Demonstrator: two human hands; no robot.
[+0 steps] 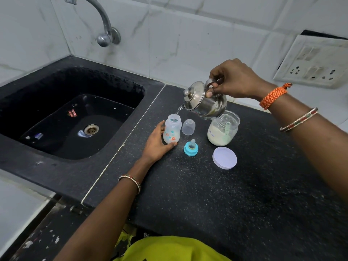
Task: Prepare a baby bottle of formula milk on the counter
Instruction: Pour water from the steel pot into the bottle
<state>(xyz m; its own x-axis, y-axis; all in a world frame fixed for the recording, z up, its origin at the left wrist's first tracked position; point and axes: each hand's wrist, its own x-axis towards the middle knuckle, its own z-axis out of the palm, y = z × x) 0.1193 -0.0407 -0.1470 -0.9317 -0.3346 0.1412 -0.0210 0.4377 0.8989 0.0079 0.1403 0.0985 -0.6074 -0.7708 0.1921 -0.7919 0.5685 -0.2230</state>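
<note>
One kettle (205, 102) gripped by right hand (235, 80); left hand (157, 142) fingers clasp one bottle (172, 131).

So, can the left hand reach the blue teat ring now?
Probably yes: the teat ring lies uncovered just beside the left hand, but that hand holds the bottle during pouring.

The black speckled counter (207, 194) carries the open baby bottle (172, 131), a clear cap (188, 127), the blue teat ring (191, 148), a powder jar (223, 129) and its white lid (224, 158).
</note>
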